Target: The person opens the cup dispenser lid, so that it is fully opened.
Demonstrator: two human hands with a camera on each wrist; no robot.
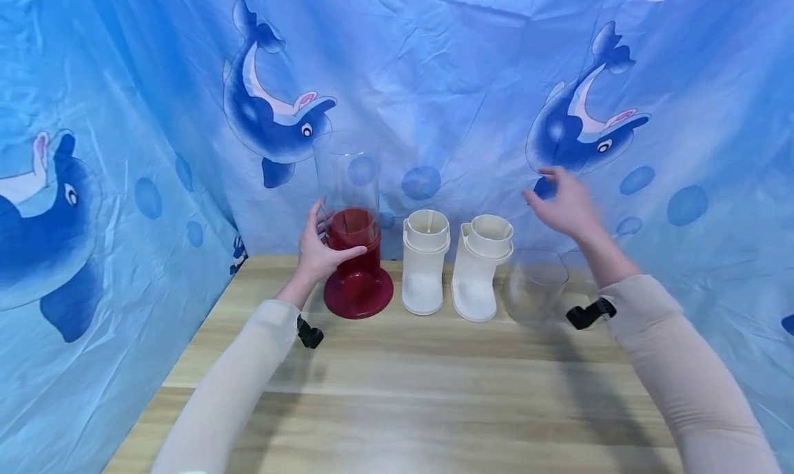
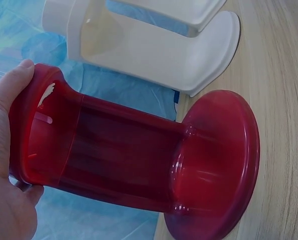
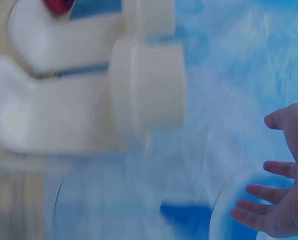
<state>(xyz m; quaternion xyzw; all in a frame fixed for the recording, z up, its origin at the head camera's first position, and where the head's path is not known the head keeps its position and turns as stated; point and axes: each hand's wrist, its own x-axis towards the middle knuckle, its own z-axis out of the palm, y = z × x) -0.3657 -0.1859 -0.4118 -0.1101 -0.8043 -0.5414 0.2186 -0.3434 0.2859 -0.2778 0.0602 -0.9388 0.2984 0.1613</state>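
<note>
My left hand holds the upper collar of a glossy red stand, thumb in front and fingers round the far side. This stand has a broad round foot resting on the table. A tall clear cylinder sits upright in its top. Raised at the right, my right hand hangs in the air with spread, slightly bent fingers and holds nothing. Below it a clear, rounded vessel stands on the table. Two white boot-shaped stands, the left one and the right one, stand between the hands.
The wooden table reaches back to a blue cloth backdrop printed with dolphins. More of this cloth hangs along the left and right sides. All the stands are close to the table's back edge.
</note>
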